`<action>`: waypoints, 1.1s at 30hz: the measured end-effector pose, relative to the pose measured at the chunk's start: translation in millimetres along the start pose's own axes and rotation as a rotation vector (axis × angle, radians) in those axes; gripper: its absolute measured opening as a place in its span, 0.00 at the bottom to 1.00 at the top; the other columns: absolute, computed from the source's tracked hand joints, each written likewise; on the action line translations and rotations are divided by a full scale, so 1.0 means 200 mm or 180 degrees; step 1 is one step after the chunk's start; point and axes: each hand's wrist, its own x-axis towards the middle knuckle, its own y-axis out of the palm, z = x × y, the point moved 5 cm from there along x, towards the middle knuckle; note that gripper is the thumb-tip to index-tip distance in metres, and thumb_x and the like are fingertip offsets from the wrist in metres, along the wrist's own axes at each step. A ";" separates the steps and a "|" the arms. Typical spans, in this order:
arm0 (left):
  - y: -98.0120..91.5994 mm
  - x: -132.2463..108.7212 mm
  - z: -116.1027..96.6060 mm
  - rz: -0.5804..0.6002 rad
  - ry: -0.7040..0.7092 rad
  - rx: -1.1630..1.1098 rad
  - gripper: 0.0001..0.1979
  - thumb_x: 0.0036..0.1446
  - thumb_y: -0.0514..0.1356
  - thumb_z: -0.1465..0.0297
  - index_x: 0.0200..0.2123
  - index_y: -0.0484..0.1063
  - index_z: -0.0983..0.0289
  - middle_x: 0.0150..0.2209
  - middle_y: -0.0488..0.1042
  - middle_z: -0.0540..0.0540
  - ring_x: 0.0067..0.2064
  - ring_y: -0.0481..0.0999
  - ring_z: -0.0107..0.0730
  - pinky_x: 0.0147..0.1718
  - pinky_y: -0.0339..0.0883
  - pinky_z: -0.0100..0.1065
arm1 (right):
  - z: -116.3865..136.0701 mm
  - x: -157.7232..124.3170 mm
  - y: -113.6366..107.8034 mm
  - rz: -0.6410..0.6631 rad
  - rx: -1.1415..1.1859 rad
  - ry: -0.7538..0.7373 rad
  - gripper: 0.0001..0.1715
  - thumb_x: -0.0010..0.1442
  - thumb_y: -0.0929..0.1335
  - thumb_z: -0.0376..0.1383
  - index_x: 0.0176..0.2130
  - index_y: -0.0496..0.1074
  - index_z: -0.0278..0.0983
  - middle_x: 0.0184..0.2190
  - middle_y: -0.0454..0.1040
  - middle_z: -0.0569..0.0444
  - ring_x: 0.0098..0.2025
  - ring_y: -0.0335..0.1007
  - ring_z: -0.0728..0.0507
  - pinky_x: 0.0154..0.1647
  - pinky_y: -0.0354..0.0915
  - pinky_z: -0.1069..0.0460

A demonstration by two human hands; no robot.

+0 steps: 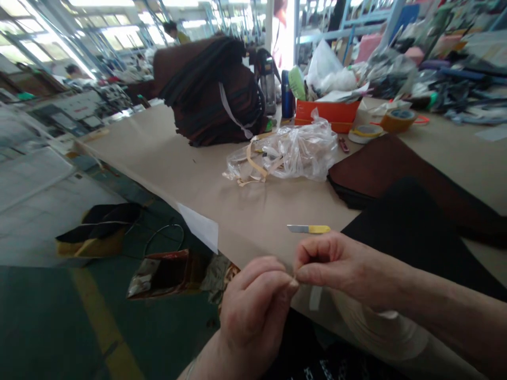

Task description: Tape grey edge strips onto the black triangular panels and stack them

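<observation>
My left hand (257,306) and my right hand (336,264) meet fingertip to fingertip over the table's near edge. Both are closed in a pinch. Something tiny and pale shows between the fingertips, too small to name. Just beyond my right hand lies a knife (309,229) with a grey blade and a yellow handle. A black sheet (412,232) extends on the right, partly behind my right forearm. Below that forearm is a large cream-coloured roll (390,330), partly hidden.
A tied stack of dark brown pieces (214,95) stands at the back of the table (138,142). Nearby are a crumpled clear plastic bag (304,150), an orange box (327,113), tape rolls (398,119) and brown sheets (388,163). An open carton (158,274) sits on the floor, left.
</observation>
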 end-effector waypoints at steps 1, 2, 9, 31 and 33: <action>0.00 -0.01 0.04 -0.0027 -0.0306 -0.0293 0.06 0.56 0.58 0.80 0.31 0.69 0.64 0.29 0.72 0.51 0.32 0.71 0.26 0.33 0.67 0.28 | -0.01 0.01 -0.05 0.0078 0.0201 -0.0062 0.12 0.55 0.66 0.41 0.27 0.72 0.35 0.24 0.69 0.57 0.27 0.60 0.51 0.29 0.58 0.55; -0.01 -0.02 0.09 -0.0095 -0.0629 -0.0580 0.05 0.57 0.58 0.77 0.30 0.69 0.63 0.28 0.71 0.50 0.31 0.71 0.26 0.31 0.66 0.28 | -0.03 0.04 -0.11 0.0025 0.0315 -0.0119 0.15 0.56 0.65 0.43 0.31 0.74 0.34 0.27 0.72 0.55 0.28 0.63 0.50 0.31 0.60 0.54; 0.02 -0.08 0.29 -0.0406 -0.1821 -0.1822 0.11 0.57 0.61 0.69 0.23 0.71 0.64 0.34 0.73 0.54 0.39 0.72 0.32 0.36 0.65 0.31 | -0.12 0.28 -0.35 -0.0730 -0.2957 -0.0080 0.12 0.57 0.65 0.34 0.39 0.76 0.34 0.39 0.76 0.47 0.43 0.70 0.42 0.43 0.62 0.50; 0.10 -0.03 0.30 -0.1801 -0.2343 -0.3977 0.10 0.56 0.60 0.71 0.24 0.65 0.65 0.44 0.76 0.59 0.43 0.75 0.34 0.31 0.77 0.32 | -0.09 0.01 -0.21 -0.1164 -0.1693 -0.0613 0.14 0.64 0.59 0.42 0.28 0.60 0.39 0.20 0.66 0.57 0.23 0.61 0.49 0.25 0.58 0.54; 0.10 -0.02 0.30 -0.1882 -0.2256 -0.3913 0.10 0.57 0.60 0.71 0.25 0.65 0.65 0.41 0.76 0.57 0.40 0.75 0.31 0.34 0.76 0.34 | -0.05 -0.07 -0.15 -0.1205 -0.1652 -0.0729 0.13 0.62 0.62 0.42 0.28 0.62 0.39 0.19 0.64 0.58 0.21 0.60 0.50 0.23 0.58 0.55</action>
